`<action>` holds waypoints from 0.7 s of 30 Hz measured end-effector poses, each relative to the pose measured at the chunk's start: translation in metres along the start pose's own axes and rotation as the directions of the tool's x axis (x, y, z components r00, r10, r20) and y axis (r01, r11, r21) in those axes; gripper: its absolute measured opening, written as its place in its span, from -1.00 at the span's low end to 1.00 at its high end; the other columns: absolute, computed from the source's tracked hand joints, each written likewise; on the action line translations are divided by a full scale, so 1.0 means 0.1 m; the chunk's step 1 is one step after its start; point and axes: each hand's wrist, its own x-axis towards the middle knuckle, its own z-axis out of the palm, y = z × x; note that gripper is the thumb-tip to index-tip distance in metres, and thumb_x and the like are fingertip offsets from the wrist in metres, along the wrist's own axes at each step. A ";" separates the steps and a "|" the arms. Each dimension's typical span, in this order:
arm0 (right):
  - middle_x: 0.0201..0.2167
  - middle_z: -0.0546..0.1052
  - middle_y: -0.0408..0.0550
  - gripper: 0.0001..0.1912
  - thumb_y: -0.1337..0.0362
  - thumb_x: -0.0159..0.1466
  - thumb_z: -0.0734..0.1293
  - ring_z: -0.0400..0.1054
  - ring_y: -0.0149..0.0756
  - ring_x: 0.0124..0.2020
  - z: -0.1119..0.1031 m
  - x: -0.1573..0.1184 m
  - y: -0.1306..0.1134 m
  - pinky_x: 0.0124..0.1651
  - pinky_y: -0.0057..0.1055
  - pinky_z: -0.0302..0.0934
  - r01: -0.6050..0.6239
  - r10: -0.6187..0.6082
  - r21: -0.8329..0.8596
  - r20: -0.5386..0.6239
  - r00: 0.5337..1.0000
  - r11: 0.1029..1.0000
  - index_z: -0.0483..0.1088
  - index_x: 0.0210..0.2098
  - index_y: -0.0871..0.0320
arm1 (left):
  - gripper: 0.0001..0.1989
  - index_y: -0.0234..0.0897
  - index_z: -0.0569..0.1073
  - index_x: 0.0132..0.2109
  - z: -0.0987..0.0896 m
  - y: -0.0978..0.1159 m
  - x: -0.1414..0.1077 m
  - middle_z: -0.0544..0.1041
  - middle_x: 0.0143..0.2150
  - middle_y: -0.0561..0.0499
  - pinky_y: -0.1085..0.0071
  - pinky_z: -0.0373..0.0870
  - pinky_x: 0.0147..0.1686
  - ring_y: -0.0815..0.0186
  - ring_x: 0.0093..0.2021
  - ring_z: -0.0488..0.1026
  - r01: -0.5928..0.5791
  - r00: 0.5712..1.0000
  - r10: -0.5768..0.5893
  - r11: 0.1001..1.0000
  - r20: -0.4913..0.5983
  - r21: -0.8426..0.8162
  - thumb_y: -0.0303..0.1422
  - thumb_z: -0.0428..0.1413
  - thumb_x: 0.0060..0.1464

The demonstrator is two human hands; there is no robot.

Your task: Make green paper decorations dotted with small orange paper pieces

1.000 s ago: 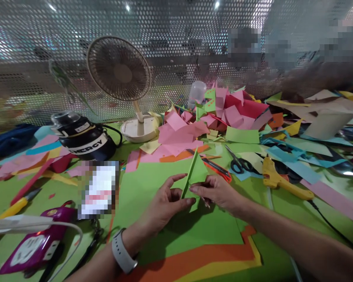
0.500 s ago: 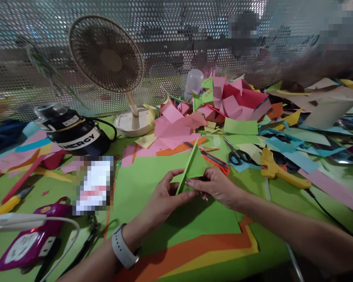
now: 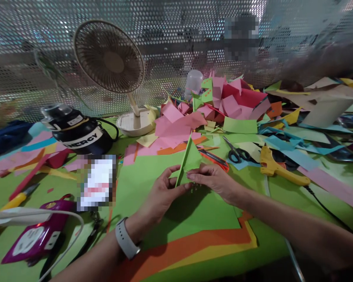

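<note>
A small folded piece of green paper point(image 3: 192, 157) stands upright between my two hands, over a large green sheet point(image 3: 141, 188). My left hand point(image 3: 166, 188) is closed on its left edge, the thumb pointing toward the right hand. From the right, my right hand point(image 3: 213, 178) pinches the paper's lower right part. Under the green sheet lie an orange sheet point(image 3: 200, 248) and a yellow sheet point(image 3: 220, 253). Just beyond the right hand rests an orange box cutter point(image 3: 214, 158), partly hidden by the hand.
Scissors point(image 3: 237, 152) and a yellow glue gun point(image 3: 279, 168) lie to the right. Behind are a paper scrap heap point(image 3: 176, 129) and a fan point(image 3: 113, 62). At left are a black bottle point(image 3: 82, 133), a purple device point(image 3: 38, 231) and a yellow-handled cutter point(image 3: 14, 200).
The folded green paper has tilted slightly and shifted a little left, with the right hand moving left along with it. Both hands keep their hold. The view has shifted slightly.
</note>
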 end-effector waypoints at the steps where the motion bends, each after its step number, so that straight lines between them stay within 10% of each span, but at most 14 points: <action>1: -0.49 0.46 -0.17 -0.72 0.07 -0.03 0.50 0.28 -0.44 -0.45 0.00 0.00 0.00 -0.36 -0.44 0.15 0.013 -0.013 -0.012 -0.005 1.000 1.000 0.54 -0.48 0.16 | -0.42 -0.23 0.26 0.02 0.00 0.00 0.00 0.60 -0.39 0.12 0.49 0.35 -0.32 0.41 -0.39 0.51 -0.003 1.000 0.003 1.000 0.007 0.002 -0.45 0.34 -0.14; 21: -0.60 0.48 -0.22 -0.75 0.15 -0.05 0.51 0.23 -0.52 -0.61 0.05 -0.01 0.06 -0.52 -0.53 0.12 -0.048 0.039 0.147 0.066 0.997 0.988 0.50 -0.48 0.19 | -0.29 -0.27 0.25 0.07 0.02 -0.06 -0.01 0.54 -0.47 0.14 0.48 0.34 -0.39 0.37 -0.43 0.49 -0.047 0.999 0.043 0.985 0.024 0.167 -0.35 0.37 -0.23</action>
